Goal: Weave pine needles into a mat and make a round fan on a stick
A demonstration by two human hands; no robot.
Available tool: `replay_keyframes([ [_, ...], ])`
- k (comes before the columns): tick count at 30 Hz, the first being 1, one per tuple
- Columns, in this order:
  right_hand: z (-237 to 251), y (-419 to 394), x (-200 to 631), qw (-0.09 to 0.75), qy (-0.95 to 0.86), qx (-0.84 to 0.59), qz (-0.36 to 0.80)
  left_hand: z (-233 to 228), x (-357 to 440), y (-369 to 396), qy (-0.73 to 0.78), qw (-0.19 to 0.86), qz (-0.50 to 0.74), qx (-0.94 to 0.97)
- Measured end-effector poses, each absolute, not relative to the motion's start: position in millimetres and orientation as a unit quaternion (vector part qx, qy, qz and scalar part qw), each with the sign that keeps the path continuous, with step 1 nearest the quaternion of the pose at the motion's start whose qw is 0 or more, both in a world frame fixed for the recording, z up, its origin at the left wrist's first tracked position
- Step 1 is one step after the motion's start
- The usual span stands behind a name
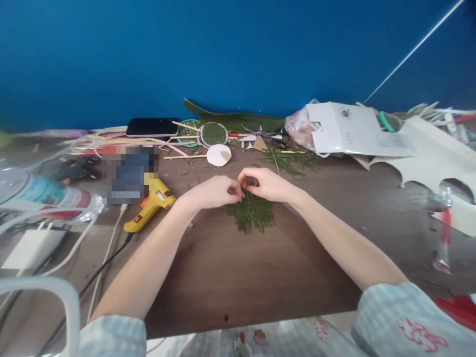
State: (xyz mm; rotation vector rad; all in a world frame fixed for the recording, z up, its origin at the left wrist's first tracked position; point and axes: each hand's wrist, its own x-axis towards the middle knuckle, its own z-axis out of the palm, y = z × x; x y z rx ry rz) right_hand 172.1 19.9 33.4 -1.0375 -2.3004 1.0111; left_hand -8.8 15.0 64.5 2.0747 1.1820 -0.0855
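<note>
1. the short green grass-like strips (253,215) form a small, flat mat on the brown tabletop (245,277), just below the fingertips; most run roughly front to back, and their near edge is ragged.
2. the left hand (219,191) and right hand (265,184) meet at the mat's far edge, fingers curled and tips almost touching; whether a strip is pinched between them, i cannot tell.
3. plain wood shows from the mat's near side to the table's front edge, between both forearms.
4. to the left, a yellow hot glue gun (150,210) lies near the left wrist.
5. beyond the hands are loose green clippings (293,162) and a round white disc (218,155).
</note>
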Motion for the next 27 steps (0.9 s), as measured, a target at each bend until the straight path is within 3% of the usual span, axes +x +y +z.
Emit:
replay_keyframes([
  [13, 35.1, 16.2, 168.3, 0.179, -0.854, -0.387, 0.298, 64.1, -9.6, 14.9, 0.453, 0.365, -0.028, 0.813],
  [27, 36.6, 15.2, 170.1, 0.184, -0.84, -0.388, 0.332, 63.7, -9.3, 15.3, 0.452, 0.366, -0.026, 0.813],
])
